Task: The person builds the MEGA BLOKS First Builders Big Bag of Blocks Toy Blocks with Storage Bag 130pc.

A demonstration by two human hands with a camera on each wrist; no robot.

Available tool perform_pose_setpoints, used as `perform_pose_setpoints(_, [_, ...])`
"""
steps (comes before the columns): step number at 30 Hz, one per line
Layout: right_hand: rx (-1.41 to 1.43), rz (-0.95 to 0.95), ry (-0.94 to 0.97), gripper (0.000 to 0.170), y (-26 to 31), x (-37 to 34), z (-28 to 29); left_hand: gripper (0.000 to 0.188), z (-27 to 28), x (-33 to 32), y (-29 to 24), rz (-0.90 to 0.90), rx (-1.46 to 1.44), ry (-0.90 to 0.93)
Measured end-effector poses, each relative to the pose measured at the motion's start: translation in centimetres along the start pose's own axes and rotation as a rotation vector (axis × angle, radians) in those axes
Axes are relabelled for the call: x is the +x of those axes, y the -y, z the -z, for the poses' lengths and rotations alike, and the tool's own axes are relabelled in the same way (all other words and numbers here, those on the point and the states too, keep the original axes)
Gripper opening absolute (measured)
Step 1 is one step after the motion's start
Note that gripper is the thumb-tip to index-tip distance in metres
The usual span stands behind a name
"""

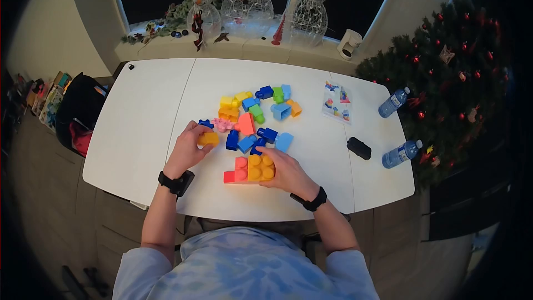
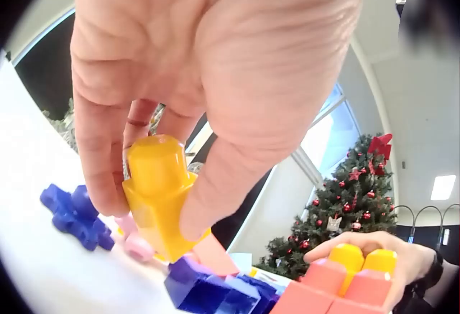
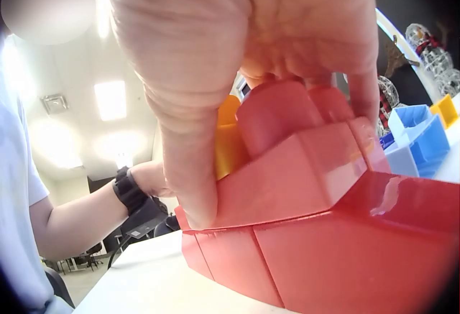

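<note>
My left hand (image 1: 187,149) pinches a yellow-orange toy building block (image 2: 159,210) between thumb and fingers, its round stud facing up in the left wrist view. To its right, at the near side of the table, sits a stack of joined building blocks (image 1: 241,170), coral, red and orange. My right hand (image 1: 288,171) grips this stack at its right end, by the orange blocks (image 1: 261,168). In the right wrist view the thumb presses along a coral block (image 3: 287,174) on top of a red layer (image 3: 345,256), while the other fingers reach over the far side.
Loose blocks in several colours lie beyond the hands, among them a dark blue block (image 1: 232,140) and a pink flower-like piece (image 1: 224,125). A picture sheet (image 1: 336,103), a black case (image 1: 359,148) and two water bottles (image 1: 402,154) occupy the right side of the white table (image 1: 133,133).
</note>
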State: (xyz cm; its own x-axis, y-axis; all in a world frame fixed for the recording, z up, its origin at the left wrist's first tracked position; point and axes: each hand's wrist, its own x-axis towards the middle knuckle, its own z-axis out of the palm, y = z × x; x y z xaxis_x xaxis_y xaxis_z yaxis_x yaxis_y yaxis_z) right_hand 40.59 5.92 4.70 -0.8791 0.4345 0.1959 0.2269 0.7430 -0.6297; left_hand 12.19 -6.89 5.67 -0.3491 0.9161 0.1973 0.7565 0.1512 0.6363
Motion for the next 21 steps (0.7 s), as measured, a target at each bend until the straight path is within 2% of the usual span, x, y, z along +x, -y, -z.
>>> perform_pose_setpoints(3, [0.005, -0.001, -0.017, 0.080, 0.2, 0.0, 0.0, 0.041, 1.0, -1.2, -3.3, -0.009, -0.086, 0.013])
perform_pose_setpoints(5, [0.011, 0.009, -0.027, 0.081, 0.1, 0.0, -0.1, 0.044, 0.5, -2.1, -5.1, -0.078, -0.176, 0.076])
perform_pose_setpoints(10, [0.015, 0.005, -0.023, 0.082, -0.3, 0.0, -0.3, 0.044, -0.7, -2.4, -7.2, -0.152, -0.137, 0.106])
perform_pose_setpoints(12, [0.032, 0.005, -0.010, 0.082, -0.5, -0.1, -0.2, 0.039, -1.5, -2.5, -7.0, -0.274, -0.168, 0.082])
perform_pose_setpoints(21, [0.057, 0.007, -0.012, 0.083, -0.5, -0.2, -0.3, 0.034, -2.4, -3.0, -6.8, -0.166, -0.353, 0.146])
